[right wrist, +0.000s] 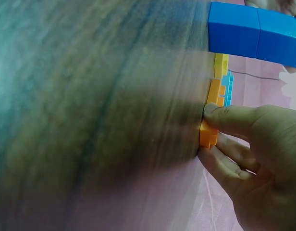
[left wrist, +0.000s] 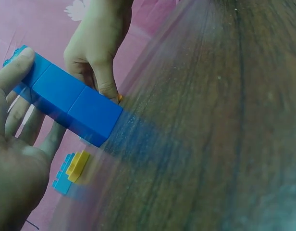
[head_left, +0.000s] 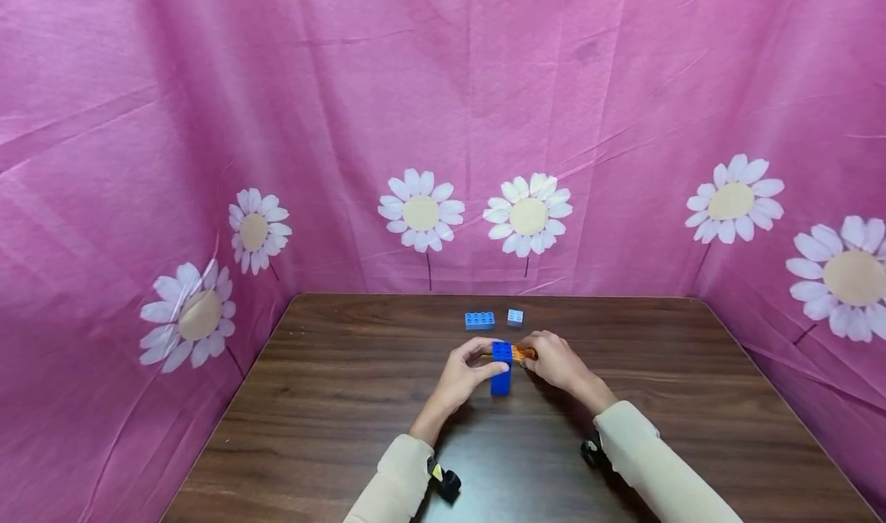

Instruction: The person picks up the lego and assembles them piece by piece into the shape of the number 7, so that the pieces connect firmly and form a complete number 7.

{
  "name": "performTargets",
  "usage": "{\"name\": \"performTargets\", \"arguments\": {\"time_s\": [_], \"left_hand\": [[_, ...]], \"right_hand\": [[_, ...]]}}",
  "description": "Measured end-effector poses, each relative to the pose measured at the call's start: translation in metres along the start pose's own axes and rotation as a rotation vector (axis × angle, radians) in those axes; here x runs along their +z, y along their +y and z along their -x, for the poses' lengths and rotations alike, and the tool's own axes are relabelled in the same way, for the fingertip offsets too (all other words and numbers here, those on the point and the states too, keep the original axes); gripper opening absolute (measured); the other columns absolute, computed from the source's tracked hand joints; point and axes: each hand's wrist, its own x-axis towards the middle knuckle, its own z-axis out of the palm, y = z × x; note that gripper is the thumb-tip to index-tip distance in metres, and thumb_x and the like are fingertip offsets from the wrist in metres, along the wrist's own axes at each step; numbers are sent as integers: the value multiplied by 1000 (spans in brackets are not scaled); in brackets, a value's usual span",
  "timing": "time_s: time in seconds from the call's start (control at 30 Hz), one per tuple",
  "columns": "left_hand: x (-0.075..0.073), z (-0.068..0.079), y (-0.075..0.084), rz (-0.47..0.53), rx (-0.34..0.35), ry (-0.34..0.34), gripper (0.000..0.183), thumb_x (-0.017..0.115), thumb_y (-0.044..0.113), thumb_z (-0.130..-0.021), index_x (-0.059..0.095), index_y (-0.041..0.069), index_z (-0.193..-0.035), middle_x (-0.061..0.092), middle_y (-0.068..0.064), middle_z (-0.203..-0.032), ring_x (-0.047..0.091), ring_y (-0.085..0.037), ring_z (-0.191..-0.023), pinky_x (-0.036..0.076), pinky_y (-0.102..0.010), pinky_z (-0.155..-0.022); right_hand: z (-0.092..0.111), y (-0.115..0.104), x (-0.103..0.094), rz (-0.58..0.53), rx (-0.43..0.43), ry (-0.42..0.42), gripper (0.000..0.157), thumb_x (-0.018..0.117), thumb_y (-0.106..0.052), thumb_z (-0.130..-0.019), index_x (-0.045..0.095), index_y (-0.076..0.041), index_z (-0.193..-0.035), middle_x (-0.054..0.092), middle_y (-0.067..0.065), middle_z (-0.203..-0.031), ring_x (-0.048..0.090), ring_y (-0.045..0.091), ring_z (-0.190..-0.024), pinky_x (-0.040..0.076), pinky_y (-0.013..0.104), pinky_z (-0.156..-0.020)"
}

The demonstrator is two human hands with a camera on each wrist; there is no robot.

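A tower of stacked dark blue toy building bricks [head_left: 501,384] stands upright on the table. My left hand [head_left: 457,375] grips its top between thumb and fingers; in the left wrist view the thumb lies over the topmost blue brick [left wrist: 39,67]. To the right of the tower my right hand [head_left: 559,367] pinches an orange brick [right wrist: 208,134] low at the tabletop. More orange [right wrist: 214,91] shows just past the thumb. A yellow brick [left wrist: 78,166] sits behind the tower, mostly hidden in the head view.
Farther back on the brown wooden table [head_left: 332,400] lie a longer light blue brick [head_left: 479,321] and a small pale blue brick [head_left: 515,318]. A pink cloth [head_left: 332,123] with white flowers hangs around the table's back and sides.
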Motion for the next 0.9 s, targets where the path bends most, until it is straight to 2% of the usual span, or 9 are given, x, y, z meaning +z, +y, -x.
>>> {"name": "performTargets", "arguments": {"time_s": [0.2, 0.33, 0.53, 0.7, 0.8, 0.9], "left_hand": [[0, 0, 0, -16, -3, 5, 35, 83, 21, -95, 75, 14, -129, 75, -12, -123, 68, -16, -117, 53, -54, -112], [0, 0, -1, -34, -18, 12, 34, 82, 21, -96, 75, 15, -128, 75, -10, -121, 67, -17, -116, 54, -52, -112], [0, -2, -2, -42, -24, 30, 34, 83, 20, -96, 76, 13, -128, 75, -12, -118, 66, -18, -114, 53, -52, -112], [0, -1, -2, -46, -42, 30, 34, 83, 20, -95, 76, 14, -128, 74, -12, -116, 66, -17, -113, 53, -52, -113], [0, 0, -3, -46, -41, 27, 34, 83, 20, -95, 76, 13, -128, 75, -10, -116, 66, -15, -113, 53, -50, -113], [0, 0, -2, -42, -38, 22, 35, 83, 20, -95, 76, 13, -128, 75, -8, -116, 66, -14, -113, 54, -49, -112]], "right_hand": [[0, 2, -6, -50, 10, 11, 24, 83, -6, -90, 78, 2, -113, 78, 14, -107, 73, 30, -98, 62, 52, -87], [0, -2, -14, -50, -15, 30, 24, 84, -7, -90, 79, 1, -111, 79, 13, -106, 74, 27, -95, 63, 49, -84], [1, -16, -34, -73, -23, 49, 24, 84, -6, -90, 79, 0, -113, 78, 13, -110, 73, 26, -95, 64, 47, -83], [1, -25, -51, -65, -63, 61, 28, 84, -6, -90, 79, 0, -118, 78, 13, -111, 72, 23, -90, 64, 43, -77], [0, -30, -61, -45, -96, 74, 29, 84, -7, -91, 80, -2, -119, 78, 13, -112, 73, 25, -93, 64, 44, -78], [-1, -36, -71, -30, -120, 83, 31, 85, -10, -91, 80, -3, -120, 78, 14, -114, 73, 30, -102, 63, 48, -85]]}}
